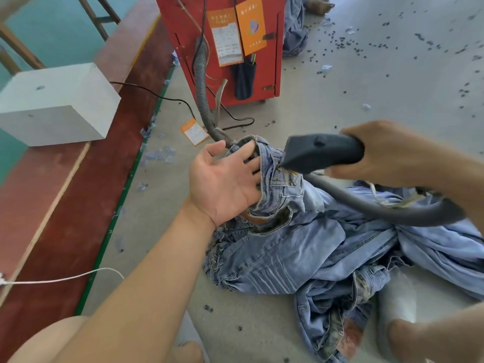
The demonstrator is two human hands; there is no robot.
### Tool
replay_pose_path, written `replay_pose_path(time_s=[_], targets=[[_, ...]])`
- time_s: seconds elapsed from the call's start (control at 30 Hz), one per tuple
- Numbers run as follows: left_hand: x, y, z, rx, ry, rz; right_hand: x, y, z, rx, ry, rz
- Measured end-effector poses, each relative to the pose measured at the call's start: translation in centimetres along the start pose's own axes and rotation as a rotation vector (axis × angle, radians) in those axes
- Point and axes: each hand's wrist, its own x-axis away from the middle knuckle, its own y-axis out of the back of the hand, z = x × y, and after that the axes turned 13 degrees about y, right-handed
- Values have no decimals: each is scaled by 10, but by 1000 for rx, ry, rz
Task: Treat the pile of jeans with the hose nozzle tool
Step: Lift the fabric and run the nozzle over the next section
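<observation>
A grey concrete floor point(340, 82), scattered with small dark specks and bits of pale blue scrap, fills most of the view, with a red-brown strip point(52, 205) along its left side. At the top stands a red machine cabinet point(222, 48) hung with orange tags, and a grey block point(57, 103) sits to its left on the strip. The pile of jeans point(314, 252) lies crumpled on the floor at lower right, one pair lifted at its waistband toward the middle. A ribbed grey hose point(203, 100) drops from the cabinet, runs behind the raised denim and curves over the pile. The left hand point(225, 179) is palm-up, thumb spread, its fingers hooked into the raised waistband to hold it up. The right hand point(387, 150) is wrapped around the dark hose nozzle tool point(322, 153), whose tip touches the lifted denim just beside the left fingers. An orange tag point(193, 131) lies on the floor near the hose.
</observation>
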Motion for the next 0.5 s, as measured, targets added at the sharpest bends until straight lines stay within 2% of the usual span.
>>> replay_pose_path(time_s=[0.1, 0.2, 0.27, 0.43, 0.5], targets=[[-3, 1, 6, -8, 14, -26, -4, -18, 9, 35, 36, 42], [-3, 1, 6, -10, 30, 5, -15, -21, 13, 35, 28, -137], [-2, 0, 4, -17, 24, 20, -16, -12, 8, 3, 7, -197], [-1, 6, 5, -7, 3, -10, 0, -3, 2, -26, 24, 64], [-5, 5, 10, -14, 23, -40, -2, -16, 8, 19, 52, 62]])
